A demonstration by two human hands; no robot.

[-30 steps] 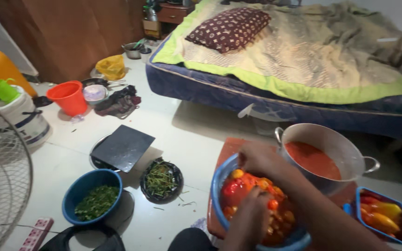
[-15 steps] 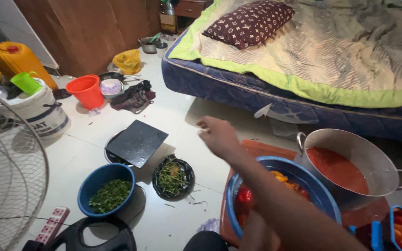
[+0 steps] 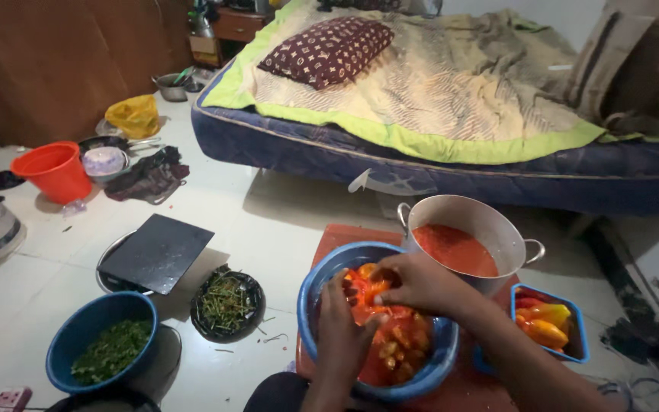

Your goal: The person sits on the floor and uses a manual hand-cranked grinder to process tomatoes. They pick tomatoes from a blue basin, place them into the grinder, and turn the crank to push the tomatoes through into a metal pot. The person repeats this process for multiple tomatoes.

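Peppers (image 3: 390, 343), red and orange, fill the blue bowl (image 3: 310, 294) under both hands. From the head camera, the right hand (image 3: 413, 284) curls its fingers loosely over them; the left hand (image 3: 341, 328) rests among them, fingers together. Just beyond the right hand stands a metal pot (image 3: 490, 229) of red sauce.

Warm reds and oranges against blue bowls and a pale floor

The round blue basin (image 3: 308, 305) holds red, orange and yellow peppers (image 3: 390, 336); the silver pot (image 3: 497, 229) holds a red-orange blend, and both stand on a reddish-brown board (image 3: 337, 236). The small blue box (image 3: 577, 336) has yellow and red peppers. The other blue bowl (image 3: 70, 339) has dark green leaves. The bucket (image 3: 55, 172) is orange-red, the slab (image 3: 158, 252) black, the pillow (image 3: 326, 49) maroon with a pale repeated pattern, the bed sheet (image 3: 451, 91) beige with a lime-green border, the mattress (image 3: 436, 172) navy.
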